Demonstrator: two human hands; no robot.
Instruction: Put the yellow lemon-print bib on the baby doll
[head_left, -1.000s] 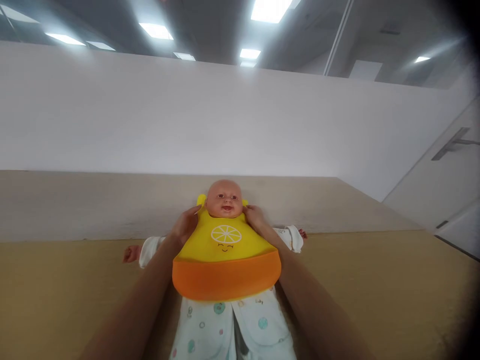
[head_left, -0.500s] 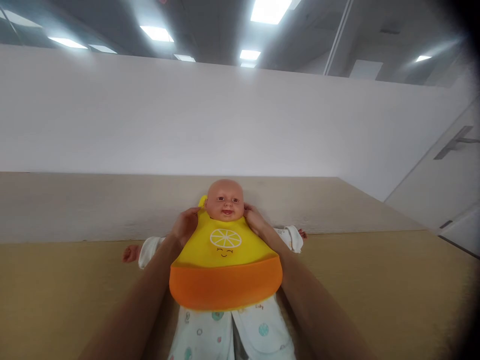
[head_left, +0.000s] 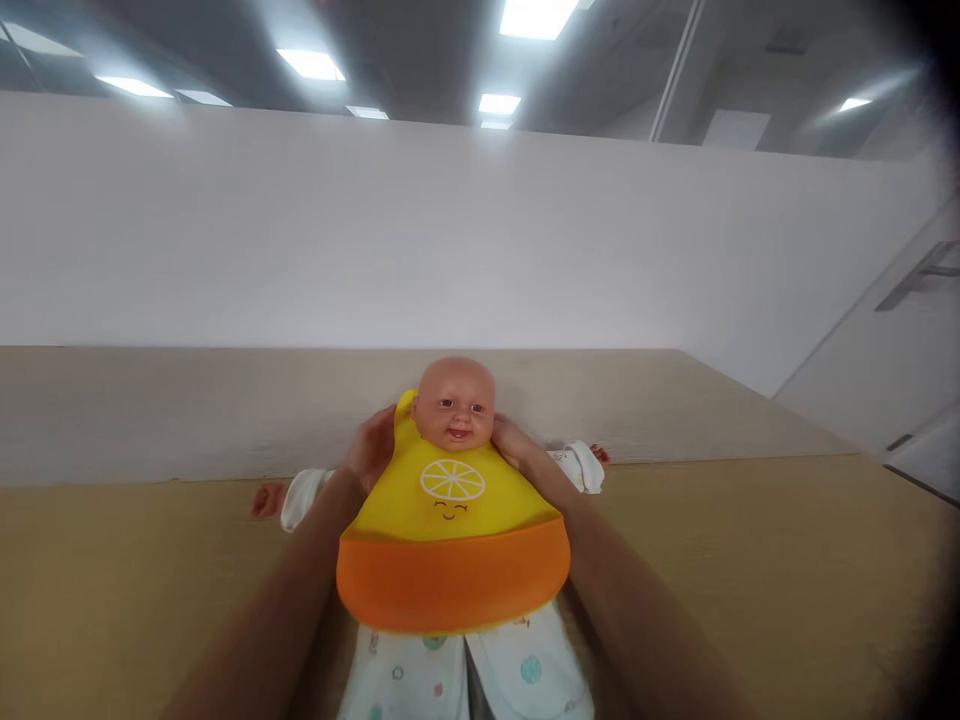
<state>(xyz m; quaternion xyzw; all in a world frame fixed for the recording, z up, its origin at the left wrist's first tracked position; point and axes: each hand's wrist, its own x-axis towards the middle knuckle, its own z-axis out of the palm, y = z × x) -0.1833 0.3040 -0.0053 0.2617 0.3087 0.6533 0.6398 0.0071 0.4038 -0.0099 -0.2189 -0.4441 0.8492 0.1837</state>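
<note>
A baby doll (head_left: pixel 454 385) lies on its back in a white patterned outfit (head_left: pixel 525 670). Over its chest is a bib (head_left: pixel 454 510), yellow with a lemon-slice print and an orange catch pocket at the bottom. My left hand (head_left: pixel 373 447) is closed around the bib's neck strap, left of the doll's head; the strap's end sticks up there. At the right side of the neck, my right hand (head_left: pixel 512 440) grips the bib's other strap, its fingertips hidden behind the head. The doll's arms stretch out sideways beyond my wrists.
The doll rests on a wood-toned surface (head_left: pixel 750 560), with a paler strip (head_left: pixel 187 420) along its back. Behind stands a white wall panel (head_left: pixel 375 230) with glass above. A door with a handle (head_left: pixel 916 280) is at the right.
The doll's head has tipped slightly to the right. The bib's lower part sits a little lower in view. Both hands stay by the neck.
</note>
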